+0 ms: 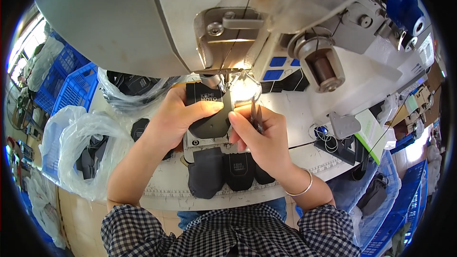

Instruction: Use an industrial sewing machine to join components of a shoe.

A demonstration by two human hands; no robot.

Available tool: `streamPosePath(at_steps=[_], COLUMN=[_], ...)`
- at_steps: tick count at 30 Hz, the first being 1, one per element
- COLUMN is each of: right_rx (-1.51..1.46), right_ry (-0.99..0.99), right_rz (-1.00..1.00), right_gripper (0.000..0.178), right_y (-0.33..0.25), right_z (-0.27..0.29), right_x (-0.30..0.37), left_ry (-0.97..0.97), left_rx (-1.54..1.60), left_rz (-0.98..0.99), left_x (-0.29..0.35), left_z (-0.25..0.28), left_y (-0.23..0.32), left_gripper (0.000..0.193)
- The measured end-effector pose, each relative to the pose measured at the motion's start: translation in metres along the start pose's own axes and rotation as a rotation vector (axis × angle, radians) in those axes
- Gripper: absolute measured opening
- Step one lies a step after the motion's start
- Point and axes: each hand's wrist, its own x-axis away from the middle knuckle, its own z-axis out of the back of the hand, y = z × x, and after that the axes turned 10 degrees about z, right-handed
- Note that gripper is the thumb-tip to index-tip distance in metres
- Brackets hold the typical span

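My left hand (pixel 175 115) grips a black padded fabric piece (pixel 209 126) with pale lettering, its thumb lying on top. The piece is at the sewing machine (pixel 233 43), close under the lit needle area. At its right edge is my right hand (pixel 267 138), thumb and fingertips pressed together beside it. A pair of dark thread snips (pixel 257 118) sits in the right hand, blades pointing away from me. Whether the right fingertips also pinch the fabric edge, I cannot tell. Several similar black pieces (pixel 205 173) lie on the white table in front of the machine.
Plastic-lined containers (pixel 90 133) with black pieces stand at left, near a blue crate (pixel 76 85). A thread spool (pixel 326 69) hangs at upper right. Tangled white cord (pixel 324 135) lies on the right side. Another blue crate (pixel 381 200) stands at lower right.
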Motion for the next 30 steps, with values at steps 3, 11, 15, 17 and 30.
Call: streamPosePath(at_steps=[3, 11, 15, 17, 30], right_rx=[0.018, 0.124, 0.126, 0.109, 0.109], right_ry=[-0.069, -0.016, 0.015, 0.045, 0.090], right_rz=[-0.077, -0.200, -0.202, -0.244, -0.205], right_gripper=[0.015, 0.015, 0.015, 0.015, 0.016], right_y=[-0.002, 0.024, 0.034, 0.039, 0.056], right_z=[0.008, 0.049, 0.055, 0.057, 0.058], right_x=[0.016, 0.061, 0.067, 0.069, 0.070], left_ry=[-0.004, -0.053, -0.085, -0.080, -0.061], left_rx=[-0.055, -0.007, 0.057, 0.048, -0.030], left_rz=[0.011, 0.001, -0.006, -0.002, -0.005], left_x=[-0.001, -0.001, -0.001, 0.000, -0.002], left_z=[0.005, 0.003, 0.004, 0.002, 0.007], left_y=[-0.003, -0.001, -0.002, -0.001, -0.003], left_gripper=[0.030, 0.026, 0.025, 0.026, 0.027])
